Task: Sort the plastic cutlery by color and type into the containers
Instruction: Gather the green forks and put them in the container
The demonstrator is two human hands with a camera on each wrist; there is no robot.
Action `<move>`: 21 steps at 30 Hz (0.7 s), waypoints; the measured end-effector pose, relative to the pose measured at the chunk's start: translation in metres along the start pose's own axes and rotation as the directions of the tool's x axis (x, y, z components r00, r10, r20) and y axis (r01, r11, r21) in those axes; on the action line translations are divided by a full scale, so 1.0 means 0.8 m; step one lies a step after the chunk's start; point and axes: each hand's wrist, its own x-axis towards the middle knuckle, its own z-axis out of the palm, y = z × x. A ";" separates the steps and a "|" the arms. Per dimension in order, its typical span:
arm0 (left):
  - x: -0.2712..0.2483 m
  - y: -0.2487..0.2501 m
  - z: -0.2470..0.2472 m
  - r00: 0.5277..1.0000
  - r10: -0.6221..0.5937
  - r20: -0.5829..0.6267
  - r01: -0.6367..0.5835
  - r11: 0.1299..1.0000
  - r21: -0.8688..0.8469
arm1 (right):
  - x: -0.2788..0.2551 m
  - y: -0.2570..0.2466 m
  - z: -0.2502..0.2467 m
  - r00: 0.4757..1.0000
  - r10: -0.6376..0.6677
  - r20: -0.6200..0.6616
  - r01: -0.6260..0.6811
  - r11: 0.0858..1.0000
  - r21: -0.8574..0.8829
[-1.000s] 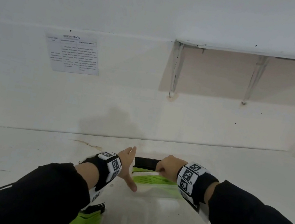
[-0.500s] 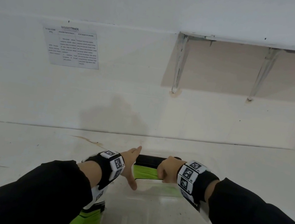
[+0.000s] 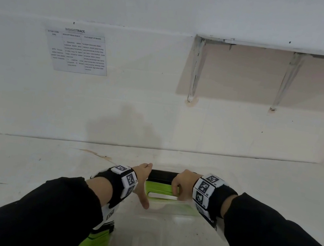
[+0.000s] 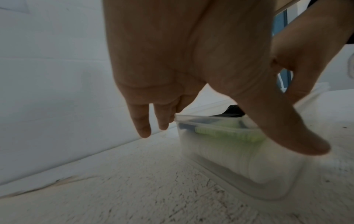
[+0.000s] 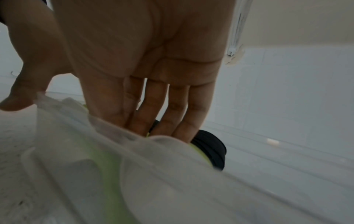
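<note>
On white surface (image 3: 21, 163), against wall: clear plastic container (image 4: 239, 159) holding green cutlery (image 3: 160, 188), black cutlery (image 3: 160, 176) behind. Left hand (image 3: 142, 182) spread, fingers straight at container's rim. Right hand (image 3: 182, 183) curled over container's edge.

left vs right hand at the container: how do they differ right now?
1. The left hand has straight fingers set against a corner of the clear container rim; the right hand reaches its fingers inside.
2. The left hand touches no cutlery; the right hand's fingers are down on the green cutlery beside the black cutlery, tips hidden, so grip is unclear.
Shared: both are at the container's far end.
</note>
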 end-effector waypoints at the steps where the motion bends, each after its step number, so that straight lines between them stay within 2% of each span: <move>1: 0.000 0.000 0.001 1.000 -0.001 0.003 0.001 1.000 0.006 | -0.001 0.000 0.001 1.000 0.017 -0.012 -0.017 1.000 0.001; 4: -0.001 0.002 0.001 1.000 0.007 -0.009 -0.007 1.000 0.029 | -0.003 -0.002 0.007 0.999 0.023 -0.044 -0.022 1.000 0.007; 8: -0.003 0.001 0.003 1.000 0.019 -0.025 -0.020 0.998 -0.055 | -0.004 -0.005 0.005 0.999 0.001 -0.039 0.000 1.000 0.031; 12: -0.008 0.001 0.002 1.000 -0.008 -0.014 0.007 0.999 -0.044 | -0.007 -0.009 0.000 0.999 0.044 -0.026 -0.044 0.999 0.032; 17: -0.013 0.003 0.000 1.000 -0.026 0.007 0.026 0.999 -0.022 | -0.021 -0.015 -0.006 0.986 0.074 -0.148 -0.056 0.991 0.125; 21: -0.017 0.000 0.004 1.000 -0.027 0.001 0.027 0.999 -0.036 | -0.036 -0.037 0.003 0.946 0.122 -0.299 -0.042 0.965 0.261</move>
